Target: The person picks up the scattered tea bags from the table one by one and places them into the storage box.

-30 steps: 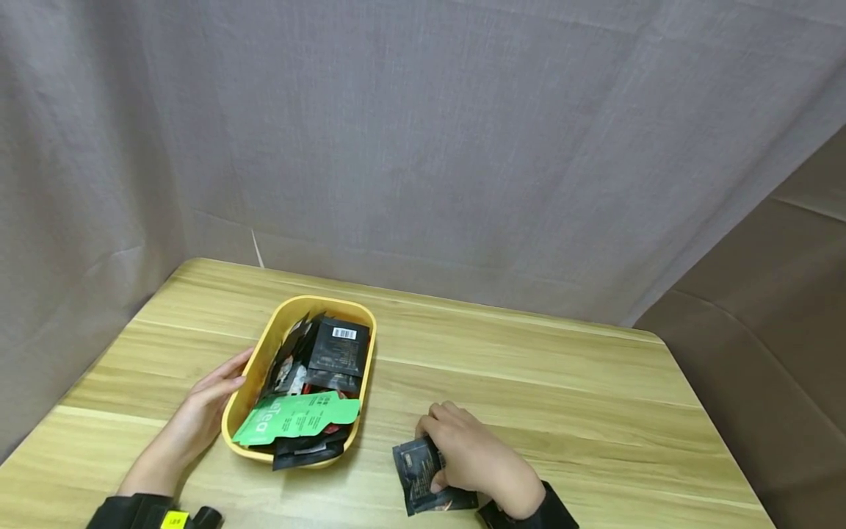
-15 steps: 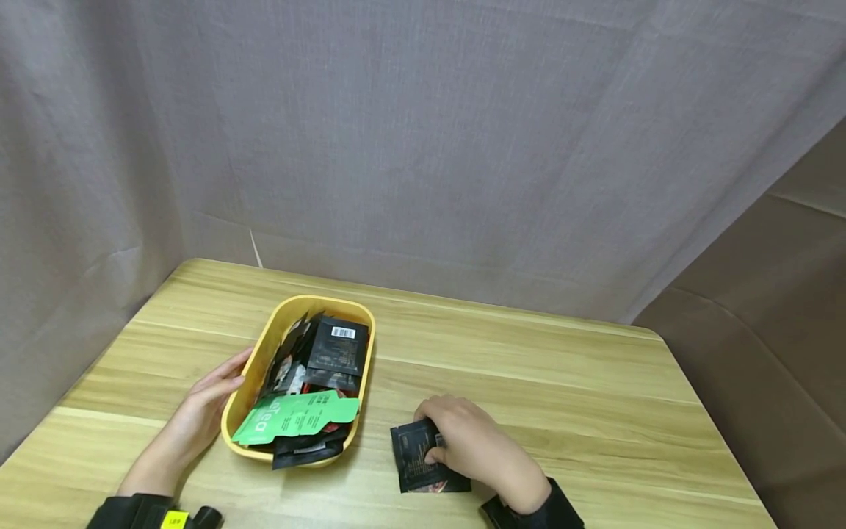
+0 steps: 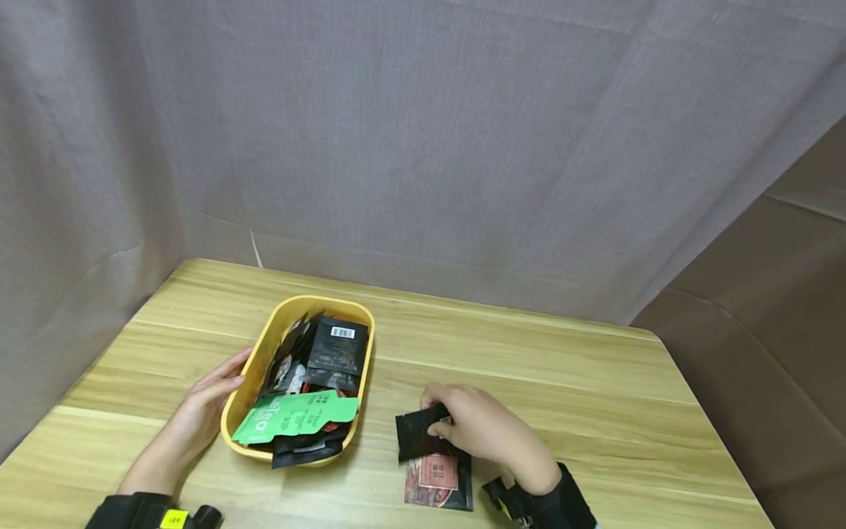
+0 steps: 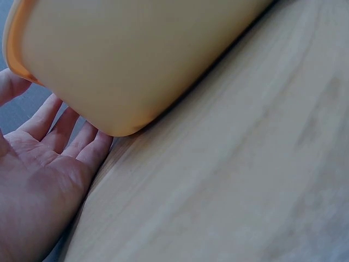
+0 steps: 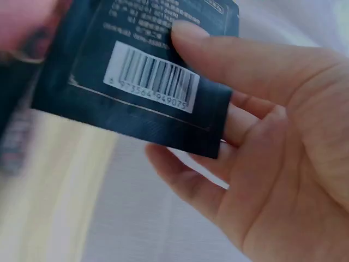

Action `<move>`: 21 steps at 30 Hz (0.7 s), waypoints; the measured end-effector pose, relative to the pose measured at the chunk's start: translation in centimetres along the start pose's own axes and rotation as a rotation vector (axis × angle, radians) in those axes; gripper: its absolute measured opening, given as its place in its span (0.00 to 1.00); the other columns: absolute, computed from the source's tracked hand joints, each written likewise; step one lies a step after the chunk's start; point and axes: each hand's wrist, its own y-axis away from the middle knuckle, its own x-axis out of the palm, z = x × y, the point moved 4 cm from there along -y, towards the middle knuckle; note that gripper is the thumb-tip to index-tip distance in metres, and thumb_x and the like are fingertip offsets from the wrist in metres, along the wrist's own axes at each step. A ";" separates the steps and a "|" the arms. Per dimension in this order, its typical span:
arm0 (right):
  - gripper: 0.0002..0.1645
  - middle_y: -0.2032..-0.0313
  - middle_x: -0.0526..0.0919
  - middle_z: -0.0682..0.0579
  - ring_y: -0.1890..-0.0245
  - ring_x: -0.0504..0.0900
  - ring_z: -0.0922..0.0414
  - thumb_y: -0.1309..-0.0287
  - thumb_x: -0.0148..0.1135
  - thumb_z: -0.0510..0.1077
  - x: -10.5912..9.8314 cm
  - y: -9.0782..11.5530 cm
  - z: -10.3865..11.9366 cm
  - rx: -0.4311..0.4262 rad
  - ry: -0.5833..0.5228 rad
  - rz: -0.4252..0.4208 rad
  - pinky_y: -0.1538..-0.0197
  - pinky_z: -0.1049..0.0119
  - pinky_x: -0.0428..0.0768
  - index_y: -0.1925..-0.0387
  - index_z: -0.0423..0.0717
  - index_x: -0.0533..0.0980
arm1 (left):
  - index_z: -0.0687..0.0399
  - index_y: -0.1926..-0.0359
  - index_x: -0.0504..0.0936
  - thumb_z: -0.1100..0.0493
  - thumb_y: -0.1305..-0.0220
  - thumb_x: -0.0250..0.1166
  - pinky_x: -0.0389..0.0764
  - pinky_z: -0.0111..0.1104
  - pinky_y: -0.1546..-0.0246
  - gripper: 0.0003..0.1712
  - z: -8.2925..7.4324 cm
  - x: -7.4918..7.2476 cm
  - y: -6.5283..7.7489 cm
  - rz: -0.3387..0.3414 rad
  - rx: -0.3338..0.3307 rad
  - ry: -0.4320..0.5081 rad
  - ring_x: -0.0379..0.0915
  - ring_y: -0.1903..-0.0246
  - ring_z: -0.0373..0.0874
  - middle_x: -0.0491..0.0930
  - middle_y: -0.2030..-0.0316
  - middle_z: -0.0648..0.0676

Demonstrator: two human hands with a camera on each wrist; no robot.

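My right hand [image 3: 479, 430] pinches a black sachet [image 3: 415, 435] between thumb and fingers, raised just above the table. In the right wrist view the sachet's barcode side [image 5: 152, 76] faces the camera, with the thumb lying over the printed text. Below it on the table lies another sachet with a reddish picture front [image 3: 436, 477], partly covered. My left hand [image 3: 198, 415] touches the outer left side of a yellow basket [image 3: 231, 441]; in the left wrist view its fingers [image 4: 82, 139] lie extended against the basket wall. Black sachets [image 3: 338, 345] and a green card [image 3: 297, 416] fill the basket.
The wood-grain table [image 3: 562, 397] extends to the right of the hands. Grey cloth [image 3: 423, 147] hangs behind its back edge, and a brown fabric panel [image 3: 760, 316] stands along the right side.
The right hand has lifted the upper black sachet and moved slightly away from me, uncovering the reddish-fronted sachet below. The left hand and basket have stayed in place.
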 end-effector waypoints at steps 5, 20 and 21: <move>0.13 0.57 0.84 0.53 0.62 0.81 0.58 0.40 0.68 0.36 -2.8 -2.1 1.4 -0.009 0.023 -0.114 0.57 0.60 0.80 0.55 0.49 0.78 | 0.42 0.31 0.68 0.66 0.24 0.42 0.69 0.22 0.44 0.27 0.0 0.0 0.1 0.005 0.010 0.005 0.68 0.40 0.29 0.72 0.38 0.36; 0.16 0.47 0.83 0.47 0.47 0.81 0.51 0.35 0.63 0.37 -4.8 -12.4 3.5 0.020 -0.080 -0.351 0.44 0.57 0.78 0.47 0.44 0.77 | 0.42 0.29 0.65 0.66 0.23 0.40 0.69 0.22 0.43 0.27 0.3 -0.3 0.1 0.046 0.011 0.000 0.67 0.39 0.30 0.71 0.37 0.35; 0.15 0.47 0.83 0.48 0.46 0.80 0.51 0.35 0.63 0.37 -4.7 -13.0 3.5 0.031 -0.099 -0.365 0.44 0.58 0.78 0.47 0.44 0.77 | 0.43 0.29 0.65 0.66 0.23 0.39 0.69 0.22 0.43 0.27 0.3 -0.3 0.0 0.048 0.010 -0.003 0.67 0.39 0.30 0.71 0.37 0.36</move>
